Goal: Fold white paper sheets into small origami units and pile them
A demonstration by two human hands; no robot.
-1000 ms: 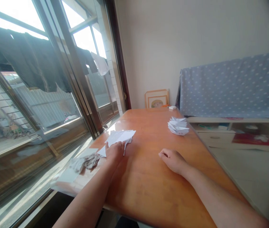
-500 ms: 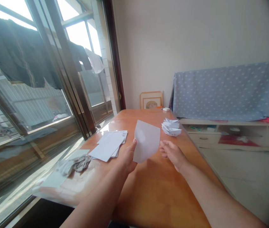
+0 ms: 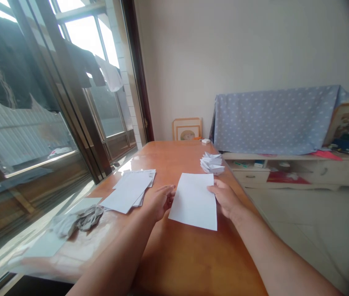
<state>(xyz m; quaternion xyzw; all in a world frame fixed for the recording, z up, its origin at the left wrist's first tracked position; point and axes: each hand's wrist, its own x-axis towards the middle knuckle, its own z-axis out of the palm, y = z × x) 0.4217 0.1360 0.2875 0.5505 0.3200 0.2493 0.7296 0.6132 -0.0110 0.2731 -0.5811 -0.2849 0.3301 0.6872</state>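
Since half a second ago, the white sheet [image 3: 194,201] has swung from the left hand [image 3: 161,201] into the right hand [image 3: 225,199] and tipped flatter. It is above the near half of the wooden table [image 3: 174,158], between the hands, its long axis running away from the person and a short edge facing the table's far end. Right thumb and fingers clamp its right edge; the left fingers curl just beside its left edge, and whether they touch it I cannot tell.

Left of it lies a paper stack [image 3: 128,191], its sheets fanned unevenly; nearer, a crumpled grey cloth [image 3: 90,217] rests on clear plastic [image 3: 100,246], beside the left forearm. Just beyond the sheet's far right corner sits a pile of folded papers [image 3: 211,163]. A small white box [image 3: 205,141] and framed pictures [image 3: 187,129] stand at the far end. Right of the table, a low cabinet [image 3: 333,170] has an open compartment with a red item [image 3: 288,177] inside; a dotted blue cloth [image 3: 273,119] drapes above.
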